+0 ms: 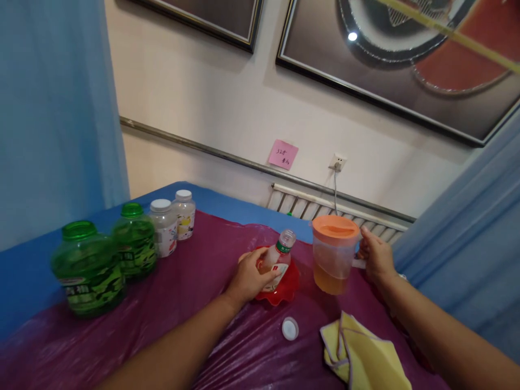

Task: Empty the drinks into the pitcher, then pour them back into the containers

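My left hand point(251, 276) is wrapped round a clear plastic bottle point(283, 252) with a green and red label and no cap on its neck. The bottle tilts slightly to the right over a red scalloped dish point(280, 295). By its handle, my right hand point(376, 252) grips a clear pitcher point(333, 260) with an orange lid. Amber liquid fills the pitcher's lower part. A white bottle cap point(290, 329) lies on the purple plastic sheet in front of the dish. Nearer me on the right is a folded yellow cloth point(361, 355).
Two green jars point(89, 276) and two clear bottles with white caps point(163, 230) stand in a row at the left. Purple sheeting point(179, 319) covers much of the blue table point(227, 200). Behind are a radiator point(300, 201), a wall socket point(337, 162) and blue curtains point(60, 108).
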Available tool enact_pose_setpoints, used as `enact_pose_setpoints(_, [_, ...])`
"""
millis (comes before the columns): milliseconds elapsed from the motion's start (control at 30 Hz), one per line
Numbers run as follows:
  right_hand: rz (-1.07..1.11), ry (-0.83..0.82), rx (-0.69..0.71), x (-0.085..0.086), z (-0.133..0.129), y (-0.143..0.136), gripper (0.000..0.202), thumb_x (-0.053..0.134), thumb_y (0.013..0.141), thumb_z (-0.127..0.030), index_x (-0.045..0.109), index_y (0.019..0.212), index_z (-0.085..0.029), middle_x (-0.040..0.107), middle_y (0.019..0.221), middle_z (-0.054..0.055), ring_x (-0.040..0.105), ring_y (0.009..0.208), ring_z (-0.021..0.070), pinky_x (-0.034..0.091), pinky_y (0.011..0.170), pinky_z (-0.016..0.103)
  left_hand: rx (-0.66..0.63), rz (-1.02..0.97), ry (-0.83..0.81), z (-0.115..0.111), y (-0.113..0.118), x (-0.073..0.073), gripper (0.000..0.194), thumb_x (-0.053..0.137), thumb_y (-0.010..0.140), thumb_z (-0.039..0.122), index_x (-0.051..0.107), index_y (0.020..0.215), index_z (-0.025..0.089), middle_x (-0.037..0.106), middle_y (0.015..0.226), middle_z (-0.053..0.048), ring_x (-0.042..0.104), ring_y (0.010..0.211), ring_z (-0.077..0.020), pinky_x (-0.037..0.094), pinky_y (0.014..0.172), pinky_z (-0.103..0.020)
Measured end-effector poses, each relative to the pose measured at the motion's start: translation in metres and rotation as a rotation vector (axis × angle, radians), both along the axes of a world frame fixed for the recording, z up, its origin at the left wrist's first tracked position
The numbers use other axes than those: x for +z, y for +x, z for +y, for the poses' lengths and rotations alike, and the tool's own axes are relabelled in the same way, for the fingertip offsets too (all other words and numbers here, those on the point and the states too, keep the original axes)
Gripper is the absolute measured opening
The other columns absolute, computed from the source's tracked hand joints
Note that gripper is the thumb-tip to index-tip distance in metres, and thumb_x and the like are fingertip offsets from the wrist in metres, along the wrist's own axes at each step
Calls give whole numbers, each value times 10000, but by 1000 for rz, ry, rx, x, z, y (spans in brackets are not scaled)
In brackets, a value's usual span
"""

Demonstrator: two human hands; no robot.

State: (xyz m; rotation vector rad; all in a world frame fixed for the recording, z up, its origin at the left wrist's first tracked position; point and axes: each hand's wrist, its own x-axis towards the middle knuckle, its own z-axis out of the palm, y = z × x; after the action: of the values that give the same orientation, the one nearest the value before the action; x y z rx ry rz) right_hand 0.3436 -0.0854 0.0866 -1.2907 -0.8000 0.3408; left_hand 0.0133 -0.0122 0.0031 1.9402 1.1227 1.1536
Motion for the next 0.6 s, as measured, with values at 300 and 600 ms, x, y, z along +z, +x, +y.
enact_pose_setpoints(300, [74,39,-60,-44,-20,7,553,765,683,-650,421,590,-226,362,475,-96,350,398,75,320,392,232,-98,-72,-52,9,2,-9,563,812,689,329,662,1216,204,736,1173,-100,687,1074,-277,538,955,-421])
enact_pose_setpoints(600, [135,-15,-130,-63,-45,16,548,691,721,-711,493,619,-211,444,512,-63,421,438,95,380,423,235,-80,-111,-59,9,4,-2,568,810,664,339,668,1192,188,745,1158,-90,703,1045,-270,542,971,-436])
